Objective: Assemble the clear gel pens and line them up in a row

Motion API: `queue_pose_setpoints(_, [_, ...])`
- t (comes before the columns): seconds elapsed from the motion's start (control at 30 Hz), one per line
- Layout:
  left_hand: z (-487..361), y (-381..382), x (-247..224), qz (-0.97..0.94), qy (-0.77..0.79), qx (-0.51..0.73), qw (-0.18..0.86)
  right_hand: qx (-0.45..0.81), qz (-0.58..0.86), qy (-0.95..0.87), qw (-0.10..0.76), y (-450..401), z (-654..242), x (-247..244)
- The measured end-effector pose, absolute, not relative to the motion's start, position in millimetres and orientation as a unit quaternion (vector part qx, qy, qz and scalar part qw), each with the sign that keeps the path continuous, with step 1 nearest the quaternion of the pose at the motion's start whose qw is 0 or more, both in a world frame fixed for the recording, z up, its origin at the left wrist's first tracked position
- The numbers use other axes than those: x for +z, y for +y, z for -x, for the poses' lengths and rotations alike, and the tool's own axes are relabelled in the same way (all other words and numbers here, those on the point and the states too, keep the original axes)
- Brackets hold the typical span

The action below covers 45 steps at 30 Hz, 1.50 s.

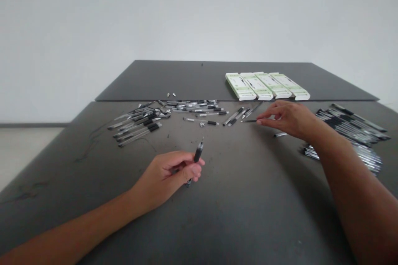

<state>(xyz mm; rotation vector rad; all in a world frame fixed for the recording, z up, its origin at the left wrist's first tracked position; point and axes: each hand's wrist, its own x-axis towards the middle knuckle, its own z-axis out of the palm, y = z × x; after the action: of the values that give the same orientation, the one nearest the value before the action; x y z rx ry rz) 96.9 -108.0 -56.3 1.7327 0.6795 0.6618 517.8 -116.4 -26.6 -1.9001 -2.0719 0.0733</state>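
My left hand (175,174) is closed around a pen (198,152) with a black grip, tilted with its metal tip upward, above the near part of the table. Between the thumb and fingers of my right hand (284,118) is a thin dark pen refill (249,121), its pointed end to the left, close to the tabletop. Just left of it lie a few loose pens (234,116). A small clear-and-black pen part (280,134) lies below my right hand, which partly covers what is behind it.
Clear pens with black grips form a left pile (137,126) and a middle pile (195,107). More pens (351,126) and a bundle of shiny pens (368,159) lie right, by my forearm. Green-and-white boxes (265,86) stand at the back. Two small pale pieces (171,95) lie behind the piles.
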Motion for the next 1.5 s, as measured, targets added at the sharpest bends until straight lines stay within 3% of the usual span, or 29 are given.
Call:
queue_pose_setpoints(0.17, [-97, -108, -55, -0.73, 0.267, 0.288, 0.559, 0.017, 0.656, -0.731, 0.188, -116, -501, -25])
queue_pose_setpoints(0.37, [-97, -107, -50, -0.772, 0.247, 0.25, 0.53, -0.007, 0.573, -0.774, 0.271, -115, -419, -39])
queue_pose_setpoints(0.53, [-97, -106, -52, -0.77, 0.224, 0.25, 0.543, 0.009, 0.573, -0.789, 0.221, -103, -364, -44])
queue_pose_setpoints(0.8, [-98, -104, -58, -0.771, 0.202, 0.257, 0.547, 0.002, 0.605, -0.784, 0.138, -79, -349, -36])
queue_pose_setpoints(1.5, [-99, -103, -57, -0.766, 0.207, 0.233, 0.562, 0.041, 0.57, -0.806, 0.152, -73, -341, -51])
